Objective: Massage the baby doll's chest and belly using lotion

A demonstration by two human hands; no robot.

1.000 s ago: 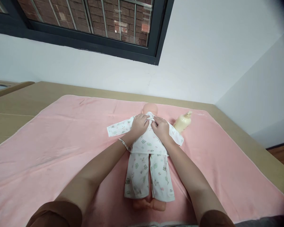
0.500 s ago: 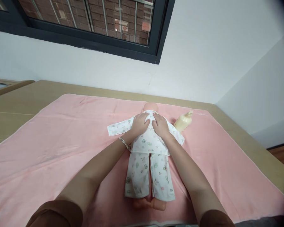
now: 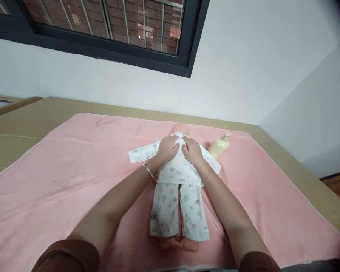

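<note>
A baby doll (image 3: pixel 178 172) in a white printed top and trousers lies stretched out with its head away from me and its bare feet toward me. My left hand (image 3: pixel 167 148) rests flat on the left side of its upper body, fingers extended. On the right side, my right hand (image 3: pixel 192 150) lies flat in the same way, thumbs near each other. Both hands press on the cloth without gripping it. The doll's left-hand sleeve is spread out sideways; the other sleeve is partly behind my right forearm. Beside that sleeve lies a cream-coloured bottle (image 3: pixel 219 146) with a pump-like top.
Under the doll a pink blanket (image 3: pixel 82 162) covers most of the wooden table (image 3: pixel 65 104). A white wall (image 3: pixel 229 87) stands behind it, with a dark-framed window (image 3: pixel 116 41) above. Another wall meets the table's right side.
</note>
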